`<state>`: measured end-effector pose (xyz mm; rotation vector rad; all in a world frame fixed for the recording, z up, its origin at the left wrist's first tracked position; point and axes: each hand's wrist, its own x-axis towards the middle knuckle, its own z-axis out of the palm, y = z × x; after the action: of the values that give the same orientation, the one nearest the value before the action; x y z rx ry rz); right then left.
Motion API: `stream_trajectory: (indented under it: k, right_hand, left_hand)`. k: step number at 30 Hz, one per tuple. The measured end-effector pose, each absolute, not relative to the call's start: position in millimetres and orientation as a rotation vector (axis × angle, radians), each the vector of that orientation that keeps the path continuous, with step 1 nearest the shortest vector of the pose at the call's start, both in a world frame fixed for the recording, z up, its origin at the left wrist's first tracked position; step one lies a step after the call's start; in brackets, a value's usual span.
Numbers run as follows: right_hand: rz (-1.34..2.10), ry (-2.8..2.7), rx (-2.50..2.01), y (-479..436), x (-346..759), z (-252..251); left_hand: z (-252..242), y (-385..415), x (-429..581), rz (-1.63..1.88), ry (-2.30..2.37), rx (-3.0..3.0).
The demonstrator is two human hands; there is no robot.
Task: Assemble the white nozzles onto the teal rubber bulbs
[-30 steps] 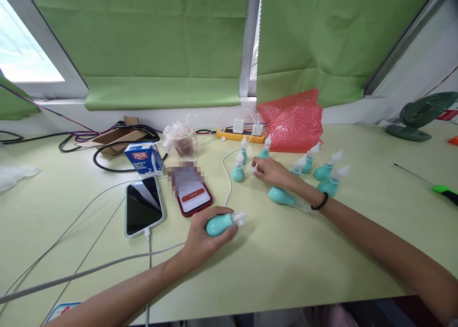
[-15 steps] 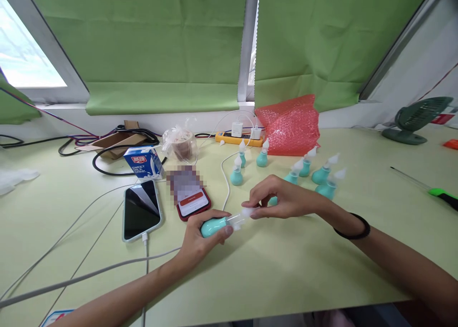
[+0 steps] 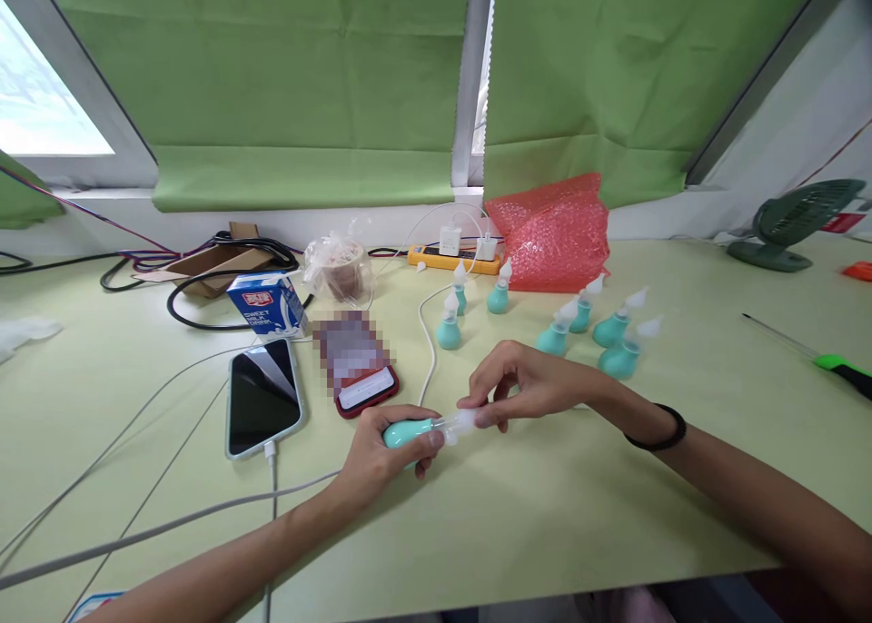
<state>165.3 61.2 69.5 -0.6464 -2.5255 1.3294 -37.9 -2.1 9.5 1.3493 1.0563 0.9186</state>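
Note:
A teal bulb nasal aspirator (image 3: 403, 433) lies sideways in my left hand (image 3: 381, 450), its clear neck pointing right. The fingers of that hand are wrapped round the bulb. My right hand (image 3: 521, 385) pinches the whitish soft tip (image 3: 466, 420) at the neck's end between thumb and fingers. Tip and neck meet or overlap; how far is hard to make out. Several more teal aspirators with pale tips stand upright beyond my hands, among them one aspirator (image 3: 449, 323) behind the held one and another aspirator (image 3: 619, 358) right of my right wrist.
Two phones, one dark-screened (image 3: 264, 398) and one red-cased (image 3: 368, 392), lie left of my hands with cables. Behind them stand a milk carton (image 3: 269, 305) and wrapped tape (image 3: 344, 271). A yellow power strip (image 3: 426, 258), red bubble bag (image 3: 555, 232), fan (image 3: 773, 256) and screwdriver (image 3: 841, 367) lie farther out.
My right hand has shifted slightly left and down, bringing the soft tip closer to the bulb in my left hand. The view has moved a little.

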Motion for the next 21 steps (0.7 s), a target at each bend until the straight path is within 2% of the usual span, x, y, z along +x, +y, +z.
stream_trajectory:
  k: [9,21]
  right_hand:
    - [1.511,-2.294,-0.662,66,160,57]
    - [1.584,-2.137,-0.684,64,153,52]
  left_hand:
    - [14,-9,-35,1.075,1.249,1.567]
    - [5,-11,-36,1.172,1.297,1.708]
